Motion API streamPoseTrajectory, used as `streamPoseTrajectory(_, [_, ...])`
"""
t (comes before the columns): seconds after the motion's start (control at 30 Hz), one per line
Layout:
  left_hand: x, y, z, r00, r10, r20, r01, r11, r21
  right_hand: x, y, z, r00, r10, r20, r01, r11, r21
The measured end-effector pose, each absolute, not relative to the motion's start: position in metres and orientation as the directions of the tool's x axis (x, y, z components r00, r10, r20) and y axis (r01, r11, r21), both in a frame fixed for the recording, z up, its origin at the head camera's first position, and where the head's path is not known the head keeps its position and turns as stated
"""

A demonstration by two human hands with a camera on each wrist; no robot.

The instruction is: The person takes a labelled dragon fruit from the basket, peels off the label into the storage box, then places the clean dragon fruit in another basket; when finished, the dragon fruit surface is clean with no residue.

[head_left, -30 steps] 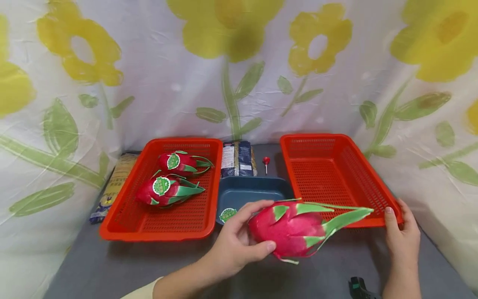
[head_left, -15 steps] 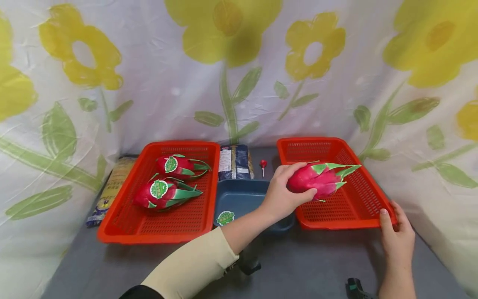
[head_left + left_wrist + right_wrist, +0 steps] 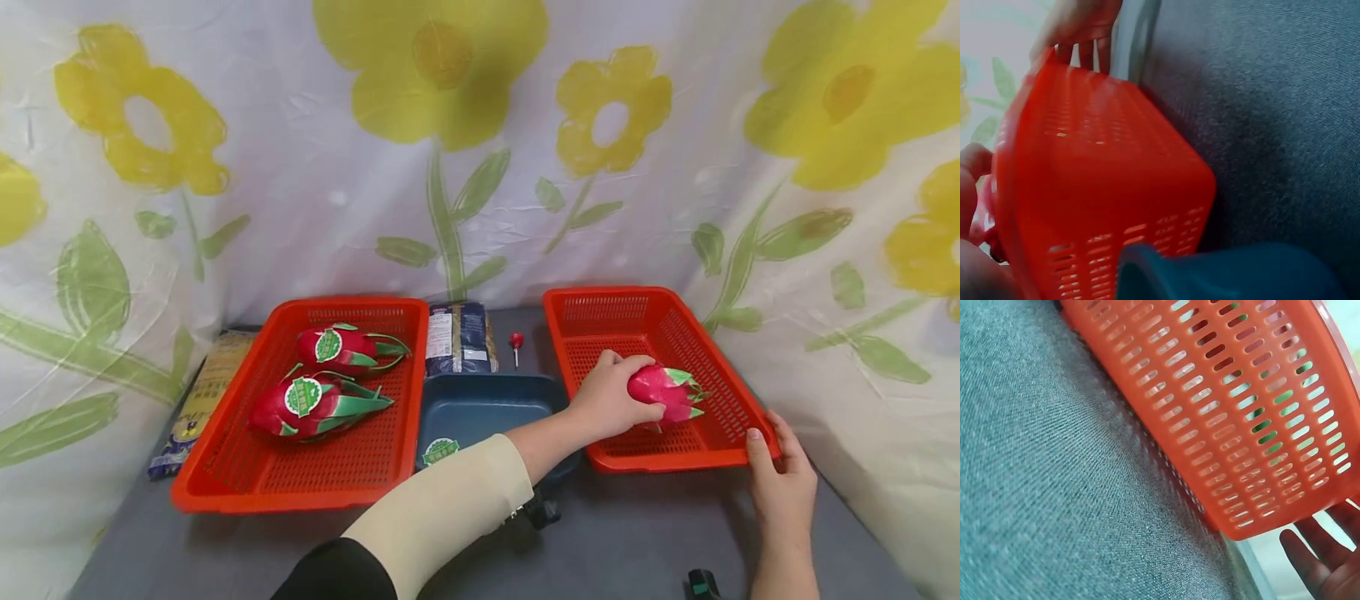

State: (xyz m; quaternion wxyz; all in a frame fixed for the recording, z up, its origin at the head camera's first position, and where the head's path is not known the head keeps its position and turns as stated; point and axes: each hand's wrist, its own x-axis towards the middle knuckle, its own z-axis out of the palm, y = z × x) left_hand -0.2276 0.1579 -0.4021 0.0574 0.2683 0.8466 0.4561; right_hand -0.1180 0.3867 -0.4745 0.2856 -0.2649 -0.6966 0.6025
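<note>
My left hand (image 3: 615, 396) grips the blunt end of a red dragon fruit (image 3: 663, 392), low inside the right red plastic basket (image 3: 675, 460). Its green-tipped leaves point right, toward the basket's side. At the front right corner of that basket my right hand (image 3: 783, 479) holds the rim, thumb on top and fingers outside. Pink and green show through the basket's slots (image 3: 1210, 400) in the right wrist view. Two more dragon fruits (image 3: 322, 404) with round green labels lie in the left red basket (image 3: 300, 500).
Between the baskets stands a dark blue basin (image 3: 487, 412) with a green sticker. Behind it are a blue printed packet (image 3: 468, 342) and a red lollipop (image 3: 516, 341). A long yellow packet (image 3: 202, 400) lies left of the left basket. A small black object (image 3: 703, 583) sits near the front.
My left hand has carried the dragon fruit from in front of the basin, back and right over the rim, then down into the right basket. My right hand stays on the corner.
</note>
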Motion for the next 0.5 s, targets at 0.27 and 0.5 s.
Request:
streamPoseTrajectory(0.27, [-0.218, 0.161, -0.403, -0.793, 0.609, -0.012, 0.520, 0.688, 0.506, -0.118, 0.385, -0.476, -0.686, 0.723, 0.083, -0.003, 0.111, -0.994])
streamPoseTrajectory(0.5, [-0.208, 0.161, -0.395, -0.764, 0.643, -0.058, 0.619, 0.754, 0.220, -0.118, 0.382, -0.473, -0.685, 0.727, 0.055, -0.002, 0.075, -0.997])
